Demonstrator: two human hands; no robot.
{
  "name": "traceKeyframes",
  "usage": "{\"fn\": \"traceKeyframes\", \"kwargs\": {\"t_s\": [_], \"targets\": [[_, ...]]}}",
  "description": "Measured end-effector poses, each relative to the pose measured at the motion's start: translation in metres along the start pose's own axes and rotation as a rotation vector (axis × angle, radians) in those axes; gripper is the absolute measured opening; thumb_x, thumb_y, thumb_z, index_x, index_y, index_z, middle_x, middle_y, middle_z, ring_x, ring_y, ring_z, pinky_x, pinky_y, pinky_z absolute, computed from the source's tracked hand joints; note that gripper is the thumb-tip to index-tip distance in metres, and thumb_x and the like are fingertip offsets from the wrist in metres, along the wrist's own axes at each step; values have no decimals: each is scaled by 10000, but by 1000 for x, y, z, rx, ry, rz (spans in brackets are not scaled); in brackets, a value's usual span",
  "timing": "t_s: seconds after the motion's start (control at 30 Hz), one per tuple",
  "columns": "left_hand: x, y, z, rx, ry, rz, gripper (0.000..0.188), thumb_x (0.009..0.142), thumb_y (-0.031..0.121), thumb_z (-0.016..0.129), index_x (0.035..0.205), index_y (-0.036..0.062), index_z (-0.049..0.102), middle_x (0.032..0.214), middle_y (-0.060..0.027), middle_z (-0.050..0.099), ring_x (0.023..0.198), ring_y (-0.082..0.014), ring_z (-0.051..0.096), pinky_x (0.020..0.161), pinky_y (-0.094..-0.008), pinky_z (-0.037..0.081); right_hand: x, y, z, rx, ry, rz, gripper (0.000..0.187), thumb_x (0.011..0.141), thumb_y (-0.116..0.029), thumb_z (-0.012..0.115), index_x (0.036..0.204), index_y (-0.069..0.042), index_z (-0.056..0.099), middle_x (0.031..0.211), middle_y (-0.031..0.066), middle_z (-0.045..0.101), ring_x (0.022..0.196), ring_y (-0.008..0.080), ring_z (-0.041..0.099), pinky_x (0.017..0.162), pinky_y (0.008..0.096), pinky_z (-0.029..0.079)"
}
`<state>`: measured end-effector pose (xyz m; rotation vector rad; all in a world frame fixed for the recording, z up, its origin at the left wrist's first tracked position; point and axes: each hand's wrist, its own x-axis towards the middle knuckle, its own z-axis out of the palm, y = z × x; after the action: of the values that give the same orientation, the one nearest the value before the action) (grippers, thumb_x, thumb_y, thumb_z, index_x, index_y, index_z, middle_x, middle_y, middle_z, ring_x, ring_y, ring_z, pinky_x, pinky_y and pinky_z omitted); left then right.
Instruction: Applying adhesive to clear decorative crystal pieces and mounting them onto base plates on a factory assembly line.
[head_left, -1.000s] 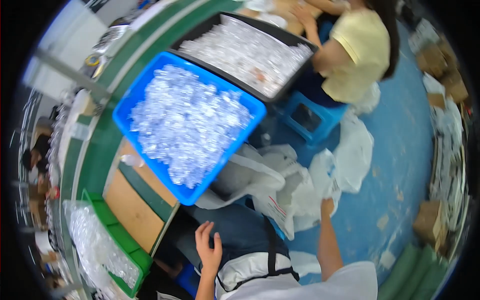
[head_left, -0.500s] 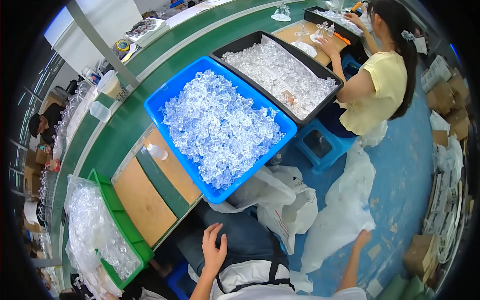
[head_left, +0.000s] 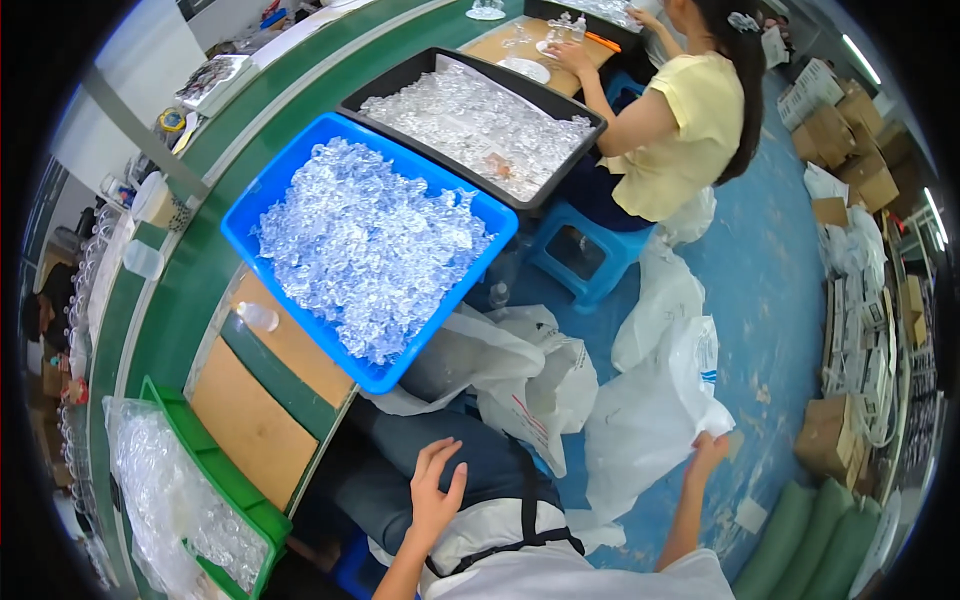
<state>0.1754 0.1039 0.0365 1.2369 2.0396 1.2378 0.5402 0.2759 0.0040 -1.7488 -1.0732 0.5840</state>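
Note:
My right hand (head_left: 709, 452) grips the gathered edge of a big white plastic bag (head_left: 640, 430), which stretches over the blue floor to my right. Over my lap hovers my left hand (head_left: 436, 490), fingers apart and holding nothing. Beyond it, a blue tub (head_left: 400, 375) heaped with small clear plastic pieces (head_left: 365, 245) rests on the table edge. A second white bag (head_left: 530, 370) hangs down beneath the tub's near right side, between it and the bag in my right hand.
A black tray (head_left: 350, 105) of clear pieces adjoins the tub. A co-worker (head_left: 680, 120) in a yellow top sits on a blue stool (head_left: 590, 250). At left, a green crate (head_left: 215, 450) carries bagged pieces beside a brown board (head_left: 245, 420). Cardboard boxes (head_left: 835, 440) line the right side.
The view has turned rightward, so the tub and table sit further left. The bag in my right hand has been lifted and spread somewhat. My left hand stays over my lap.

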Motion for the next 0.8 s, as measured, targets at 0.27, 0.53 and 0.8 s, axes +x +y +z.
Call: {"fn": "traceKeyframes", "kwargs": {"t_s": [0.27, 0.53, 0.8], "targets": [[44, 97, 27, -454, -826, 122, 1010, 609, 356, 822, 1375, 12, 260, 1388, -203, 325, 1301, -341, 308, 1062, -392, 265, -105, -118, -2, 529, -381, -33, 469, 618, -29, 552, 1082, 5, 489, 994, 98, 569, 870, 192, 572, 727, 296, 450], [-14, 69, 68, -354, -653, 176, 710, 679, 276, 753, 1226, -17, 407, 1202, -196, 475, 1167, -299, 441, 987, -389, 349, -161, -208, 77, 412, -916, -968, 81, 505, -111, 609, 550, -75, 551, 480, 51, 451, 425, 240, 480, 414, 343, 372], [-7, 54, 49, -184, -330, -184, 341, 817, 188, 649, 1065, -27, 556, 1076, -177, 578, 1027, -267, 541, 914, -362, 401, -133, -192, 67, 472, -1233, -739, 243, 747, -186, 641, 946, -46, 630, 842, 123, 620, 807, 277, 605, 706, 321, 480]]}}
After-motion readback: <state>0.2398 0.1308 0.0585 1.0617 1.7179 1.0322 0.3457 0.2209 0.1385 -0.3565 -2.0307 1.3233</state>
